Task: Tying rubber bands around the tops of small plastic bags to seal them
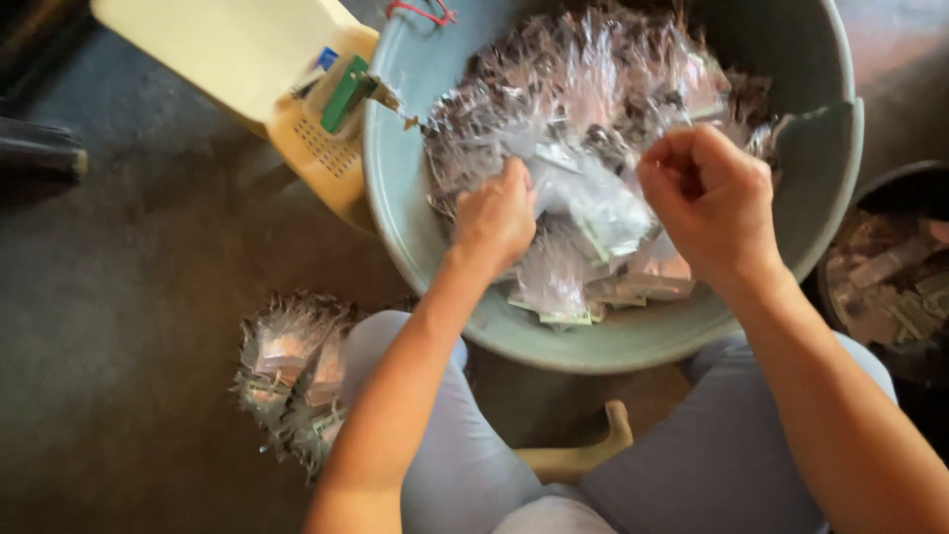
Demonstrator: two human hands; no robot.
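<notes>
Small clear plastic packets (583, 129), crinkled and filled with dark contents, are heaped in a grey-green basin (415, 227). One packet (593, 203) is held at the heap's front, raised between both fists.

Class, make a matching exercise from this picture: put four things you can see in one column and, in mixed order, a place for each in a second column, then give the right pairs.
Things
1. left hand
2. bundle of clear packets
3. cream plastic stool
4. dark bucket

Places
A. at the right edge, beside the basin
B. on the floor by the left knee
C. on the packets inside the grey basin
D. upper left, behind the basin

Pairs: 1-C, 2-B, 3-D, 4-A
</notes>
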